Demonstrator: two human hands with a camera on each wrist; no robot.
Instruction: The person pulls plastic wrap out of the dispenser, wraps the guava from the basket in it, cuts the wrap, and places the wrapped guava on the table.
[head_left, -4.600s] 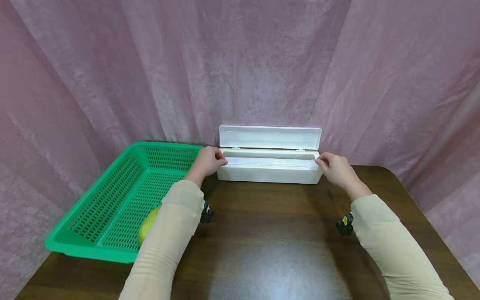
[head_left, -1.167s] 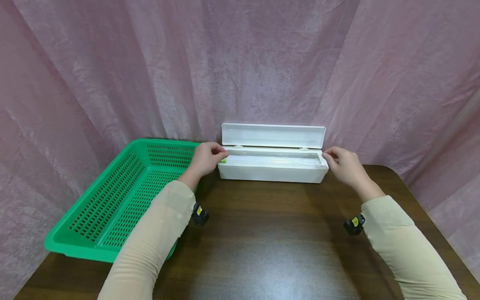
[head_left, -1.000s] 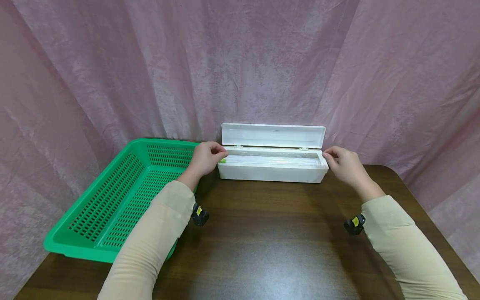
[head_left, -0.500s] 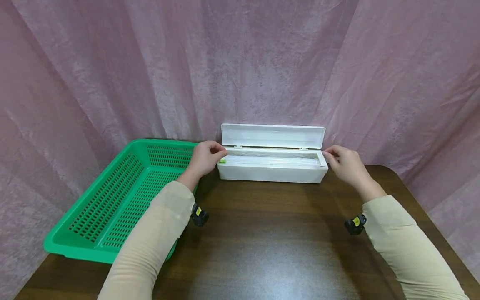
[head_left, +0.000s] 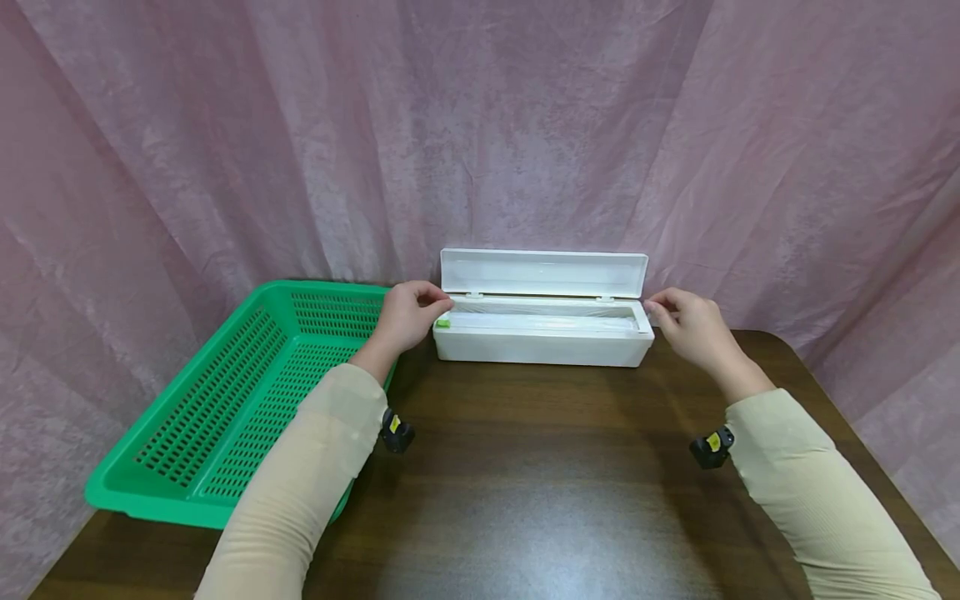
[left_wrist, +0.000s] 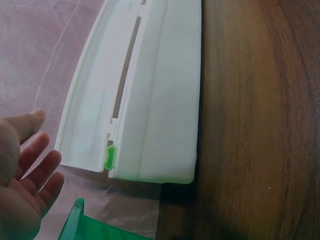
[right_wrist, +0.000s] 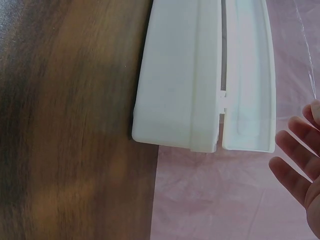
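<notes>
White plastic made up the long box [head_left: 542,343] that stood at the far edge of the dark wooden bench [head_left: 540,483], near its middle, with the lid [head_left: 543,272] raised upright behind it. In the head view the left hand [head_left: 405,317] was at the left end of the box, with curled fingers [head_left: 429,293] near the corner of the lid and a small green tab [head_left: 443,322] just beside them. The right hand [head_left: 692,327] was at the right end in the same way, its fingers [head_left: 660,300] bent toward the lid corner. From this view I could not tell if either hand really pinched something. A green basket [head_left: 187,492] with many holes stood at the left edge of the bench, partly over it, and a pink curtain [head_left: 480,125] hung behind everything.

The left wrist view showed the left end of the box [left_wrist: 160,110] with the green tab [left_wrist: 109,157] at the hinge line. The left hand [left_wrist: 20,195] was beside the box and apart from it; the fingers [left_wrist: 40,165] were nearly straight, a little spread, and held nothing.

The right wrist view showed the right end of the box [right_wrist: 180,85] and the open lid [right_wrist: 248,80]. The right hand [right_wrist: 305,180] was at the picture edge, apart from the box, with fingers [right_wrist: 290,175] straight, slightly spread and empty.
</notes>
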